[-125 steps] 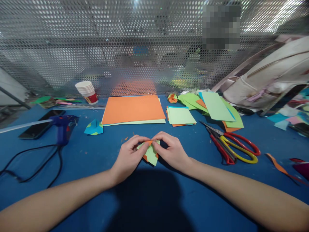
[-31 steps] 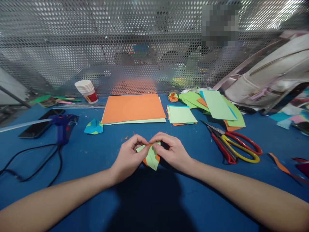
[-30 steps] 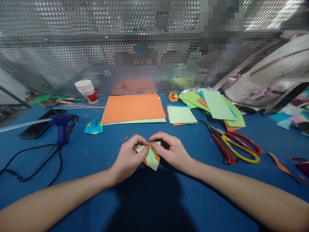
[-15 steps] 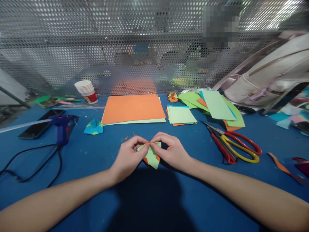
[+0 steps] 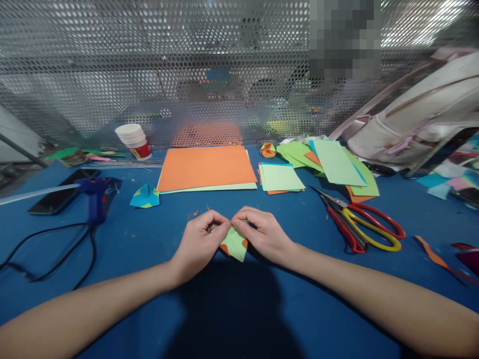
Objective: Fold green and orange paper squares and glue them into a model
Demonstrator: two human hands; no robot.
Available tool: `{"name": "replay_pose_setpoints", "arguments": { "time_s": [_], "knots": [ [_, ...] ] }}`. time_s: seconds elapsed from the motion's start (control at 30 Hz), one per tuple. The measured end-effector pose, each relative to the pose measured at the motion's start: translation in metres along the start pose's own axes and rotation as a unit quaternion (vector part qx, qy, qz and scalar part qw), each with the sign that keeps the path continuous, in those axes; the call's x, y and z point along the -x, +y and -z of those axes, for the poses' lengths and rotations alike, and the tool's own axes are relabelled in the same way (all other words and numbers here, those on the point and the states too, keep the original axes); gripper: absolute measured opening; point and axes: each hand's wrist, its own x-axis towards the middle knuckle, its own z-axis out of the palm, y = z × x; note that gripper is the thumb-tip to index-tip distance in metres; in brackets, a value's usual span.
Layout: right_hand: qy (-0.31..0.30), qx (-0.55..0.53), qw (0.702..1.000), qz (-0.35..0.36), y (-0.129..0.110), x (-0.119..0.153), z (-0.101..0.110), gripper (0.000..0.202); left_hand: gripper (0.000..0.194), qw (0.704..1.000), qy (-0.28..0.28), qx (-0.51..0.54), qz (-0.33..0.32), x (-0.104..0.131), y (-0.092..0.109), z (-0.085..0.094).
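A small folded piece of paper (image 5: 235, 244), light green with orange corners, is pinched between both hands just above the blue tabletop. My left hand (image 5: 202, 239) grips its upper left edge between thumb and fingers. On the upper right edge my right hand (image 5: 265, 232) closes in the same way, and the fingertips of both hands nearly meet. The paper's lower point shows below the hands; its upper edge is mostly hidden by fingers. Left of the hands sits a blue folded paper piece (image 5: 145, 196) with yellow-green patches.
Behind lie a stack of orange sheets (image 5: 207, 168), small green squares (image 5: 279, 177) and an orange-green folded piece (image 5: 268, 150). Scissors (image 5: 370, 219) rest at right, before a bag (image 5: 419, 109). At left are a blue glue gun (image 5: 96, 199), a phone (image 5: 62, 194) and paper cups (image 5: 133, 141).
My thumbs and fingertips have shifted slightly on the paper's upper edge, covering more of it. The right hand has come a touch to the left.
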Motion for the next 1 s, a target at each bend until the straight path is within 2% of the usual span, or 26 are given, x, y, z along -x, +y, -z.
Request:
{"name": "replay_pose_setpoints", "arguments": {
  "time_s": [0.17, 0.33, 0.57, 0.8, 1.0],
  "knots": [
    [-0.002, -0.026, 0.999, -0.024, -0.0008, -0.0009, 0.0043, 0.025, 0.015, 1.000, 0.005, 0.005, 0.005, -0.0004, -0.0024, 0.0006],
    [0.031, -0.005, 0.999, -0.029, -0.0014, -0.0012, -0.0006, 0.007, 0.013, 1.000, -0.004, 0.025, 0.002, -0.0007, -0.0017, -0.0011],
    [0.047, 0.000, 0.998, -0.030, 0.0005, -0.0008, -0.0030, 0.008, 0.008, 0.998, -0.002, 0.060, 0.026, -0.0010, -0.0033, -0.0032],
    [0.035, -0.002, 0.999, -0.017, -0.0009, -0.0003, -0.0033, 0.012, 0.016, 1.000, -0.002, 0.007, 0.001, 0.0012, -0.0045, -0.0023],
    [0.037, -0.032, 0.998, -0.041, -0.0013, -0.0005, 0.0006, 0.015, 0.017, 1.000, 0.006, -0.008, -0.011, 0.0005, -0.0065, -0.0009]
  ]
}}
